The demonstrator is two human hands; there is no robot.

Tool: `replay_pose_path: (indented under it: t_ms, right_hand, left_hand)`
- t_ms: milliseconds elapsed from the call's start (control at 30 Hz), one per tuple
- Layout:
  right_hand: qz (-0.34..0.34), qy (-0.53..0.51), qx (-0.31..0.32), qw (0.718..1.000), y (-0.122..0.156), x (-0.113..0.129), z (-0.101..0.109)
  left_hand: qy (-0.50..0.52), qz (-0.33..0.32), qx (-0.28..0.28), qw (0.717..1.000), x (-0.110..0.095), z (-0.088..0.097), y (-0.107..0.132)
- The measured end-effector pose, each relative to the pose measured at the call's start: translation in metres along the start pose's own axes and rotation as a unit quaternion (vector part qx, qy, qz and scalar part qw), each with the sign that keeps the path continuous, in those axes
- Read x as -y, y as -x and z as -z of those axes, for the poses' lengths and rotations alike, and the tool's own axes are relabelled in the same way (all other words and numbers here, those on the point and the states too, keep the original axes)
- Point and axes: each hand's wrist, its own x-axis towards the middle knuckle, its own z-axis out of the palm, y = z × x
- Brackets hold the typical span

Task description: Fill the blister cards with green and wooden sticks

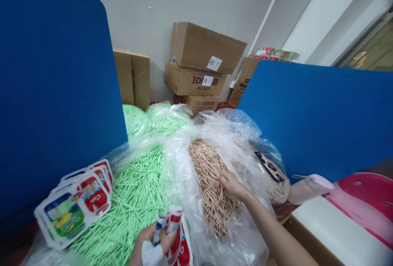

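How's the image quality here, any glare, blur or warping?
Head view: even indoor light, soft shadows; white glare on the clear bags; straight edges bow toward the corners; the right hand in the tan sticks is sharp, the left hand and its packet cropped at the bottom.

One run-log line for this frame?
left hand: holds packet | right hand: in tan sticks | green sticks beside

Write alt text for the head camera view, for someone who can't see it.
A person's right hand reaches into a clear plastic bag of tan sticks, while the left hand holds a red-and-white packet. Beside them lie a bag of green sticks and a fan of printed packets, with blue dividers and cardboard boxes behind.
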Motion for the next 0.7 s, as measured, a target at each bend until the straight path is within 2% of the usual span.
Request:
replay_pose_path:
  t_ms: [67,167,300,400,500,600,700]
  right_hand:
    - [0.0,-0.109,-0.01,0.994,0.006,-0.003,-0.008]
    - [0.004,-0.241,-0.018,0.97,0.01,-0.002,-0.019]
    - [0.013,-0.351,-0.005,0.936,0.015,0.01,-0.024]
    - [0.029,-0.39,-0.009,0.921,0.018,0.024,-0.023]
    - [0.061,-0.401,-0.031,0.914,0.024,0.042,-0.02]
    - [0.126,-0.402,-0.099,0.901,0.039,0.071,-0.016]
    - [0.212,-0.429,-0.161,0.863,0.063,0.109,-0.015]
  left_hand:
    - [-0.005,-0.012,0.006,1.0,0.003,-0.002,-0.001]
    - [-0.012,-0.013,-0.001,1.0,0.008,-0.002,-0.003]
    - [-0.001,0.003,-0.011,1.0,0.013,0.0,-0.006]
    - [0.02,0.024,-0.016,0.999,0.008,-0.004,-0.008]
    - [0.056,0.035,-0.015,0.998,-0.008,-0.011,-0.009]
    - [0.074,0.014,0.029,0.997,-0.027,-0.018,-0.01]
    - [0.05,-0.028,0.071,0.996,-0.04,-0.024,-0.011]
